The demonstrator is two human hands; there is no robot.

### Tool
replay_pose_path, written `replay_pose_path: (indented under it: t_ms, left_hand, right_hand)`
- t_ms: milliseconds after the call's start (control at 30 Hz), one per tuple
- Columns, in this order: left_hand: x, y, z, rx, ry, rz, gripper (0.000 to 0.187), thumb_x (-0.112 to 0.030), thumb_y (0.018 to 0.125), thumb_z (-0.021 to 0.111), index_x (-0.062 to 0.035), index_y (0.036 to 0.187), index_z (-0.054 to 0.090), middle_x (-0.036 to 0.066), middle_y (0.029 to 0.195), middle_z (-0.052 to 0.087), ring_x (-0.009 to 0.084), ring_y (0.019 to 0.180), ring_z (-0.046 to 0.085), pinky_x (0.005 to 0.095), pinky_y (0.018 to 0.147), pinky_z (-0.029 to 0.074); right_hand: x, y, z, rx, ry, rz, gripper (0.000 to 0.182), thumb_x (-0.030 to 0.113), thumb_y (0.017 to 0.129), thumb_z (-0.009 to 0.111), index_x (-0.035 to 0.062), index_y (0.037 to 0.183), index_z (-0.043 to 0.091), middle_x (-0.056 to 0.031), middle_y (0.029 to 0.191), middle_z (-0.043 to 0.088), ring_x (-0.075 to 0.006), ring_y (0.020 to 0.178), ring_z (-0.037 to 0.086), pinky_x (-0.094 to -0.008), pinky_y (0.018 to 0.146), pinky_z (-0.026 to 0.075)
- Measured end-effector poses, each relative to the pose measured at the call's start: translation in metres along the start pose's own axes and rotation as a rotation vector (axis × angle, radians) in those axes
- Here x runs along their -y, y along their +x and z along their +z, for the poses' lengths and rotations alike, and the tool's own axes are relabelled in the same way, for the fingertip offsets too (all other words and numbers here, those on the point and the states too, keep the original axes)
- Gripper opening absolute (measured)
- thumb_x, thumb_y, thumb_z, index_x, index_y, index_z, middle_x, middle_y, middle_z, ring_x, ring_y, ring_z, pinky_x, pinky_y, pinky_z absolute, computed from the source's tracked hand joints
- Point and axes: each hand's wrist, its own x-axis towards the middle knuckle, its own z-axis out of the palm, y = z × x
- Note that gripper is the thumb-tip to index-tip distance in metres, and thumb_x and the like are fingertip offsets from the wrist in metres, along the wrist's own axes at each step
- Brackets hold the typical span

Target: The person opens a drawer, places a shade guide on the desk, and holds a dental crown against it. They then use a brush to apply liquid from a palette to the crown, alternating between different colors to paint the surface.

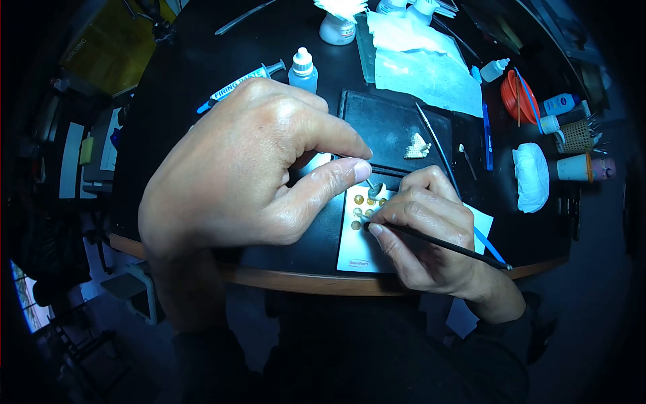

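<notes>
My left hand (249, 168) pinches a short thin metal pin (369, 182) between thumb and forefinger. A small rounded grey-white piece (377, 192) sits at the pin's lower end, just above a white palette (350, 248). My right hand (431, 229) is closed around a slim brush with a dark handle (451, 248), and its pale tip (359, 214) points into the palette's wells. Several wells hold amber and yellowish material (359, 199). My right hand covers the palette's right part.
A second brush (436, 138) with a blue end passes behind my right hand. Beyond the palette lies a dark slab (377, 121) bearing a whitish honeycomb piece (417, 147). Around them are a firing paste syringe (239, 84), a dropper bottle (303, 71), tissue (427, 67) and a white bundle (531, 177).
</notes>
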Motion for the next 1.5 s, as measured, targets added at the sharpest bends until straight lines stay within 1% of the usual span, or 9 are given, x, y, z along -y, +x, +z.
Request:
replay_pose_path:
  t_ms: [133,233,400,767,900,1033,1200,1367,1500]
  left_hand:
    - [0.0,0.0,-0.001,0.013,-0.062,-0.068,0.019,-0.012,0.09,0.075,0.0004,0.102,0.082,0.01,0.061,0.061,0.0172,0.053,0.053,0.0347,0.052,0.037]
    - [0.001,0.004,0.0,0.039,-0.071,-0.04,0.02,-0.013,0.092,0.074,-0.0009,0.105,0.083,0.009,0.062,0.062,0.0171,0.056,0.054,0.0349,0.055,0.039]
    - [-0.004,0.012,0.011,0.065,-0.15,-0.02,0.024,-0.01,0.096,0.071,-0.0049,0.117,0.081,0.006,0.066,0.06,0.0158,0.06,0.052,0.035,0.058,0.04]
    - [0.004,0.026,0.042,-0.09,0.048,0.1,0.024,-0.011,0.1,0.069,-0.01,0.122,0.08,0.004,0.069,0.059,0.0157,0.064,0.051,0.0356,0.06,0.04]
    - [0.008,0.034,0.046,-0.148,0.082,0.166,0.028,-0.012,0.101,0.068,-0.0123,0.127,0.077,0.004,0.072,0.058,0.016,0.067,0.052,0.035,0.062,0.041]
    - [-0.001,0.05,0.048,-0.149,0.182,0.243,0.036,-0.006,0.097,0.068,-0.0149,0.132,0.073,0.005,0.079,0.058,0.0217,0.075,0.056,0.038,0.074,0.045]
    - [-0.003,0.072,0.05,-0.129,0.22,0.256,0.032,-0.001,0.095,0.066,-0.0128,0.125,0.071,0.006,0.089,0.058,0.0251,0.088,0.058,0.0396,0.089,0.043]
    - [-0.008,0.077,0.056,-0.078,0.128,0.23,0.027,0.0,0.096,0.064,-0.011,0.12,0.072,0.004,0.083,0.053,0.0226,0.083,0.054,0.0376,0.086,0.037]
    - [-0.005,0.065,0.062,-0.056,0.043,0.207,0.032,-0.003,0.091,0.067,-0.0146,0.12,0.074,0.002,0.081,0.053,0.0196,0.084,0.053,0.0376,0.084,0.032]
  right_hand:
    - [0.005,0.004,-0.013,-0.07,0.012,0.017,0.009,-0.002,0.078,0.078,0.0013,0.086,0.074,-0.0079,0.078,0.071,-0.0216,0.073,0.058,-0.0344,0.069,0.046]
    - [0.005,0.0,-0.027,-0.271,0.018,0.005,0.012,0.0,0.074,0.078,0.001,0.086,0.073,-0.0079,0.077,0.072,-0.0208,0.074,0.059,-0.0349,0.072,0.046]
    - [-0.001,-0.011,-0.039,-0.428,0.157,-0.08,0.014,0.003,0.081,0.077,0.0037,0.091,0.067,-0.0071,0.08,0.071,-0.0178,0.083,0.057,-0.0336,0.076,0.045]
    - [-0.001,-0.02,-0.063,-0.699,0.136,-0.127,0.012,0.002,0.094,0.074,0.0021,0.104,0.067,-0.0078,0.09,0.069,-0.0172,0.09,0.059,-0.0282,0.077,0.049]
    - [0.0,-0.018,-0.079,-0.605,0.173,-0.125,0.011,0.001,0.092,0.071,0.0011,0.101,0.066,-0.0104,0.093,0.068,-0.0171,0.091,0.06,-0.0304,0.078,0.049]
    - [0.0,-0.008,-0.097,-0.504,0.117,-0.185,0.012,-0.002,0.088,0.069,-0.0003,0.099,0.064,-0.0096,0.093,0.064,-0.0199,0.096,0.058,-0.0321,0.086,0.048]
    - [0.002,-0.007,-0.091,-0.634,0.419,-0.026,0.013,-0.006,0.088,0.064,-0.0017,0.101,0.063,-0.013,0.098,0.064,-0.0213,0.106,0.059,-0.0327,0.094,0.049]
    - [-0.018,-0.017,-0.083,-0.603,0.432,-0.122,0.015,-0.008,0.086,0.065,0.0003,0.098,0.061,-0.0119,0.097,0.066,-0.0242,0.114,0.059,-0.0379,0.099,0.051]
    - [-0.024,-0.021,-0.072,-0.536,0.467,-0.163,0.017,-0.01,0.082,0.069,0.0008,0.094,0.062,-0.0111,0.081,0.068,-0.0299,0.114,0.065,-0.0423,0.1,0.052]
